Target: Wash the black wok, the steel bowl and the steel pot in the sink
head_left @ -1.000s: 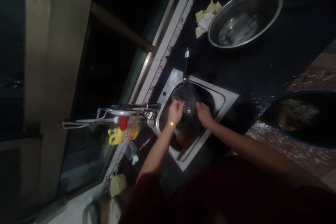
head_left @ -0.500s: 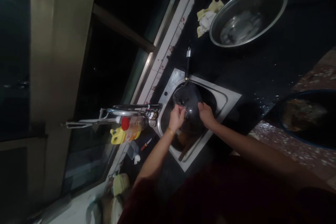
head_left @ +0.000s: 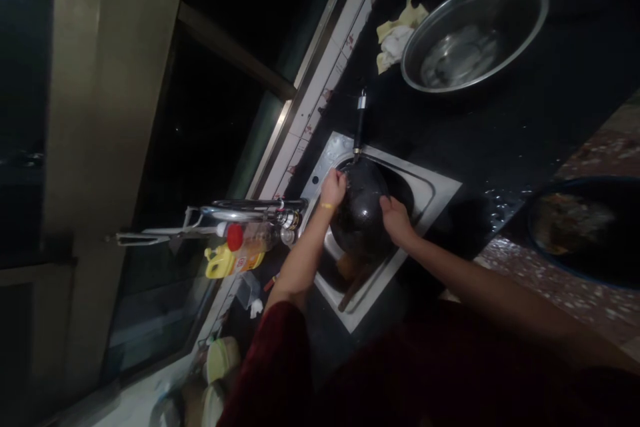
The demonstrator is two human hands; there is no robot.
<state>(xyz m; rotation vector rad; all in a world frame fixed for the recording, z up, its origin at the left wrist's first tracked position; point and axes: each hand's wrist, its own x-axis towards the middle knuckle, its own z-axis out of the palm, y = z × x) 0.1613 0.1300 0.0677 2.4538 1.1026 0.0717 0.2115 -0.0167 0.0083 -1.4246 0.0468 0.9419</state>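
Two bare hands, one round black pan (head_left: 363, 217), one silver steel sink (head_left: 427, 190), one wide silver metal bowl (head_left: 515, 40). Pan: dark, wet-shiny, in sink, black handle reaching past rim. Right hand (head_left: 396, 217) curled, gripping pan's edge; left hand (head_left: 333, 188) closed at opposite side (cannot tell what, if anything, inside). Left forearm (head_left: 300, 257) partly blocking slim orange-brown handle (head_left: 271, 282).

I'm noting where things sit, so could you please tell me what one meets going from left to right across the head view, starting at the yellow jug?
Going by their middles: yellow jug, left hand, dark pan, right hand, metal basin, blue-rimmed tub.
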